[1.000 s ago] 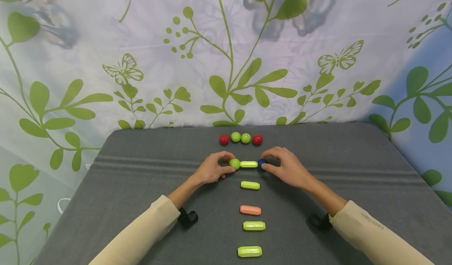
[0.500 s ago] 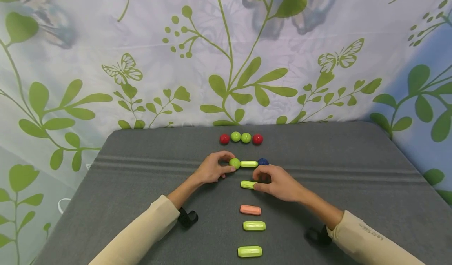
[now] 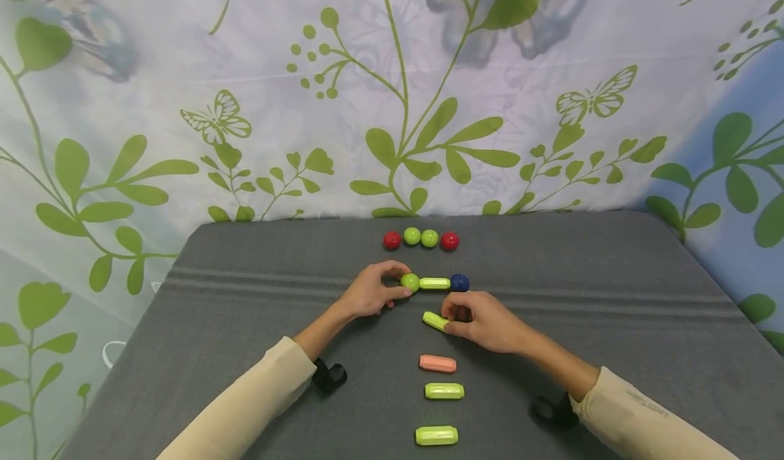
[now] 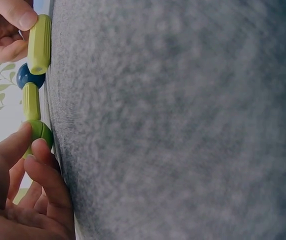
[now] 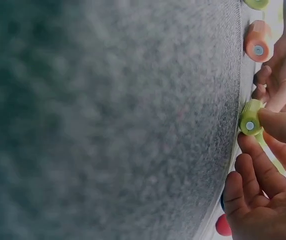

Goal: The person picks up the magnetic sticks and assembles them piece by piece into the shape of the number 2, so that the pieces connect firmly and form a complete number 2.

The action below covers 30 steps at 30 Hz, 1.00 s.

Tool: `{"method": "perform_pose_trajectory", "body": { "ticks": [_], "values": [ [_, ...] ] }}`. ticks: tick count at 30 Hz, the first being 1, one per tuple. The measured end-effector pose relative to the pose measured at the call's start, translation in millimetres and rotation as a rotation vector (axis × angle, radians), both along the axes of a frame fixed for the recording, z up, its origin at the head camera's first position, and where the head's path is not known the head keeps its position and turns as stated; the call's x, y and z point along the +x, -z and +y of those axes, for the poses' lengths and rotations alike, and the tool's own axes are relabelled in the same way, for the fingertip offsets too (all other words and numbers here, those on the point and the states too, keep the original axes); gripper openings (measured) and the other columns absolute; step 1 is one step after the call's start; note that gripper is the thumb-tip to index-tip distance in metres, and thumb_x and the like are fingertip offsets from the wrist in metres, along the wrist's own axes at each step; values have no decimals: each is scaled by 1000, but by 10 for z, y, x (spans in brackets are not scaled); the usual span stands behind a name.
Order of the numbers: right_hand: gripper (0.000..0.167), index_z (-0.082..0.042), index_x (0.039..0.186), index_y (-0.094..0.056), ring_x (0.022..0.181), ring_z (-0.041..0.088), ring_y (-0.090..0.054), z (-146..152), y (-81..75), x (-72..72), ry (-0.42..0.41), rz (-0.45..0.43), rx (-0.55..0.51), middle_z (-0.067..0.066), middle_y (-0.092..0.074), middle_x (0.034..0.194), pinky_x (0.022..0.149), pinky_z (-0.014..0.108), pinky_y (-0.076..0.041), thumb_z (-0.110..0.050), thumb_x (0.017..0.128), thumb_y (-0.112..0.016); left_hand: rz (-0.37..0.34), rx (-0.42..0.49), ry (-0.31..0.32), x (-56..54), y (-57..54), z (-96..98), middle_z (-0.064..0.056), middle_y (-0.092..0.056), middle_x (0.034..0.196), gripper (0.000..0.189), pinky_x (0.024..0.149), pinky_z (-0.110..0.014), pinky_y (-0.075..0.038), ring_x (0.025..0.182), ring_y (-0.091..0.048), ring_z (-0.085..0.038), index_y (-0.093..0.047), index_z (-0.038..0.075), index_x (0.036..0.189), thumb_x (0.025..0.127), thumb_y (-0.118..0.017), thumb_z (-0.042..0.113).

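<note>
My left hand (image 3: pixel 375 290) pinches a green ball (image 3: pixel 410 283) between thumb and fingertips. That ball touches one end of a yellow-green rod (image 3: pixel 435 284), and a dark blue ball (image 3: pixel 459 282) sits at the other end, making a straight row. Nearer to me, my right hand (image 3: pixel 486 320) pinches a second yellow-green rod (image 3: pixel 434 320) by its right end. This rod lies tilted, its left end pointing slightly away from me. In the right wrist view, the held ribbed rod (image 5: pixel 251 118) shows a round silver disc in its end.
Red balls (image 3: pixel 450 241) flank two green balls (image 3: pixel 420 237) in a row at the back of the grey cloth-covered table (image 3: pixel 245 263). Toward me lie an orange rod (image 3: pixel 437 363) and two more yellow-green rods (image 3: pixel 444 391). A leaf-patterned curtain (image 3: pixel 275 106) hangs behind the table.
My right hand has let go of the blue ball, moved toward me and taken hold of the second yellow-green rod, which has turned slightly. My left hand has stayed on the green ball.
</note>
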State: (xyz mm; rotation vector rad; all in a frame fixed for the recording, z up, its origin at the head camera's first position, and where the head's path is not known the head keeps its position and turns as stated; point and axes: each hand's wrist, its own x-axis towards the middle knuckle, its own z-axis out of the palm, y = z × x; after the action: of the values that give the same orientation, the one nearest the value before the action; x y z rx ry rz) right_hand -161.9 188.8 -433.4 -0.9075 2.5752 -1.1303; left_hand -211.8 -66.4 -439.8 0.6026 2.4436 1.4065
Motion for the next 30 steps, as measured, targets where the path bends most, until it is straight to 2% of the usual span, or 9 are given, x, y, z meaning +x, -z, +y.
{"method": "perform_pose_trajectory", "body": {
  "ticks": [8,15,22,30],
  "values": [
    [11,-13,96,-67,71,7,-55,151,-31,68,5,0,16,-9,-60,82,62,27,-47,-8,88,-74,-12,-2,-1,-4,3,4,-12,-63,116,33,52,-27,-48,60,-60,-13,-63,7,123,91,-72,11],
    [14,-12,103,-67,71,8,-55,224,-28,83,19,-21,33,-8,-61,84,62,28,-47,-14,90,-72,-3,8,7,-7,4,-2,-13,-64,115,33,55,-27,-50,61,-59,-13,-63,5,122,91,-72,10],
    [21,-12,107,-68,70,7,-53,157,-24,77,1,16,32,-9,-58,83,62,27,-46,-19,89,-76,-29,-7,-10,-8,5,12,-10,-64,115,34,47,-25,-43,60,-60,-13,-63,9,123,91,-73,12],
    [24,-12,111,-66,68,6,-53,101,-54,87,5,31,60,-9,-58,81,61,27,-46,-10,88,-73,-32,-7,-17,-6,16,5,-9,-64,115,33,44,-27,-42,61,-60,-14,-63,10,123,91,-73,13]
  ]
}}
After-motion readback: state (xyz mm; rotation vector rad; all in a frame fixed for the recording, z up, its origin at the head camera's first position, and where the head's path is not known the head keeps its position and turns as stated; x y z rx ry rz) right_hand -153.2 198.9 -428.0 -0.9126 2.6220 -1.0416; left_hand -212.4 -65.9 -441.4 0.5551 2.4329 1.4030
